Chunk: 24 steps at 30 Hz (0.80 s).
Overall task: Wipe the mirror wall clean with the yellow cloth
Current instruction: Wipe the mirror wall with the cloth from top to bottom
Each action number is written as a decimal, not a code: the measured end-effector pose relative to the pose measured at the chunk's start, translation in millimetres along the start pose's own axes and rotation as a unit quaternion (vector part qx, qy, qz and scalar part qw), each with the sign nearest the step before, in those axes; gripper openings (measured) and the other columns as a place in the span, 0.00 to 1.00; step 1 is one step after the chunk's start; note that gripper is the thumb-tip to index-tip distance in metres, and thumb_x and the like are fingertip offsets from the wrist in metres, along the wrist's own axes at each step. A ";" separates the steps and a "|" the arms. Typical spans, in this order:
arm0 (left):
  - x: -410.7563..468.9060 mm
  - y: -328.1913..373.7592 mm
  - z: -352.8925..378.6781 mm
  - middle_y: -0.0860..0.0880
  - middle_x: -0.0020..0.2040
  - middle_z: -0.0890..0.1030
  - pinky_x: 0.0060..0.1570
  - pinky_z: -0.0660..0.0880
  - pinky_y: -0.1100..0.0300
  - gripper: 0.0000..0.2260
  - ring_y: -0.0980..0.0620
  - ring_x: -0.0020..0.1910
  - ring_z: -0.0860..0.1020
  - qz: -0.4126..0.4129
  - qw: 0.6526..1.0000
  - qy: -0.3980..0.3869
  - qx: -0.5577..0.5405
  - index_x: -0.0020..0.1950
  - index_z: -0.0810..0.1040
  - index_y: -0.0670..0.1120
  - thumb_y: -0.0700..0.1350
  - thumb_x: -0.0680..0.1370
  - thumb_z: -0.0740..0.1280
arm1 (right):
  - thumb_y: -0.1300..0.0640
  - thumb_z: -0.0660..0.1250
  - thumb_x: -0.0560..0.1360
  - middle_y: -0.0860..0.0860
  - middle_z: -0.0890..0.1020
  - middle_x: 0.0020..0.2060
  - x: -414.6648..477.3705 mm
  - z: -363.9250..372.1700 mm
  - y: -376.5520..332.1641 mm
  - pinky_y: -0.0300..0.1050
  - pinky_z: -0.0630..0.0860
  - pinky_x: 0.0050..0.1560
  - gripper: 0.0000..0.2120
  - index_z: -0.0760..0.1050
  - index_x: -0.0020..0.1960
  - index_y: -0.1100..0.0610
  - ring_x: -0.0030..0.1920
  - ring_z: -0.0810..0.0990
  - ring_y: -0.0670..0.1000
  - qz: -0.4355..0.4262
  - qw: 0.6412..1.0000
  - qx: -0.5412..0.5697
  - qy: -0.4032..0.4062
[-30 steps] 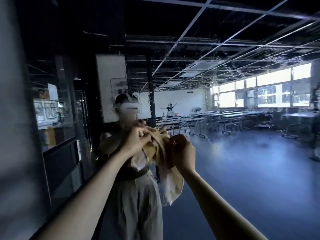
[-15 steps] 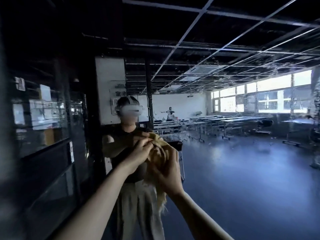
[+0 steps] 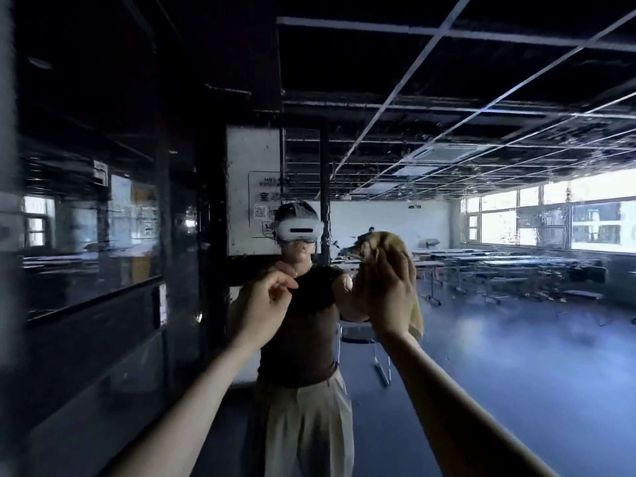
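Note:
The mirror wall (image 3: 499, 339) fills the view ahead and reflects a dim room and a person in a headset, dark top and pale trousers. My right hand (image 3: 387, 290) presses the bunched yellow cloth (image 3: 385, 244) flat against the glass at chest height, the palm over it and the cloth showing above and below the fingers. My left hand (image 3: 263, 304) hangs free to the left of it, fingers loosely curled, holding nothing and apart from the cloth.
A dark glass partition (image 3: 103, 270) with notices runs along the left. Streaks and specks mark the mirror's upper right (image 3: 568, 173). Reflected rows of tables (image 3: 499, 266) and bright windows (image 3: 585, 215) lie to the right, a chair (image 3: 364, 339) behind the person.
Both hands held the cloth together a second ago. My left hand has let go and drawn left, and my right hand has carried the cloth up and right onto the mirror.

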State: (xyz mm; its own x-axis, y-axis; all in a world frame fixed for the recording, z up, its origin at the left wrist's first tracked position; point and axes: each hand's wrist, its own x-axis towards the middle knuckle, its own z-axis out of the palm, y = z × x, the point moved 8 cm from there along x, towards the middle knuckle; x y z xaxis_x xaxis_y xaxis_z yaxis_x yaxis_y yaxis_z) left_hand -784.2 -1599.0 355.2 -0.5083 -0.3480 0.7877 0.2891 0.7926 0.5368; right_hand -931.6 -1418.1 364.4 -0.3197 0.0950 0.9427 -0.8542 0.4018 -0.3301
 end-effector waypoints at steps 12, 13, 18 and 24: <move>-3.6 4.0 20.0 0.66 0.49 0.73 0.45 0.77 0.47 0.08 0.51 0.47 0.77 0.076 0.990 0.024 0.119 0.44 0.72 0.65 0.56 0.70 0.55 | 0.59 0.63 0.71 0.58 0.72 0.66 24.1 2.2 -18.3 0.59 0.73 0.58 0.24 0.73 0.66 0.60 0.61 0.69 0.61 -0.089 0.996 -0.012 -0.027; -1.4 8.3 18.7 0.64 0.49 0.72 0.46 0.77 0.48 0.08 0.51 0.49 0.76 0.090 0.988 0.024 0.120 0.45 0.72 0.60 0.55 0.71 0.55 | 0.59 0.63 0.71 0.58 0.71 0.66 42.1 4.4 -22.3 0.59 0.72 0.60 0.25 0.71 0.68 0.60 0.63 0.68 0.61 -0.052 0.999 0.002 -0.015; 5.4 29.0 0.9 0.58 0.55 0.69 0.53 0.72 0.55 0.15 0.51 0.53 0.75 0.136 0.963 0.120 0.199 0.45 0.78 0.46 0.49 0.72 0.54 | 0.59 0.67 0.72 0.56 0.73 0.67 3.2 29.6 -65.8 0.54 0.68 0.64 0.24 0.72 0.67 0.56 0.67 0.64 0.57 -0.149 0.989 0.000 -0.024; 22.1 52.5 -7.0 0.51 0.59 0.73 0.60 0.64 0.60 0.16 0.51 0.58 0.71 0.199 0.934 0.131 0.268 0.49 0.80 0.43 0.45 0.72 0.54 | 0.56 0.58 0.72 0.54 0.74 0.66 21.0 28.9 -76.4 0.52 0.69 0.60 0.24 0.72 0.67 0.57 0.63 0.66 0.56 -0.284 0.955 -0.048 -0.066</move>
State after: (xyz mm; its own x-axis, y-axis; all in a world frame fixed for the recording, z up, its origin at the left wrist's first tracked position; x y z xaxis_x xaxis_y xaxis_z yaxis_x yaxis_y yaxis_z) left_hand -774.6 -1568.6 402.9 -0.2111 -0.0267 0.9771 -0.0692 0.9975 0.0123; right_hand -885.0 -1473.1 408.1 0.1299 -0.2753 0.9525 -0.8660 0.4363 0.2443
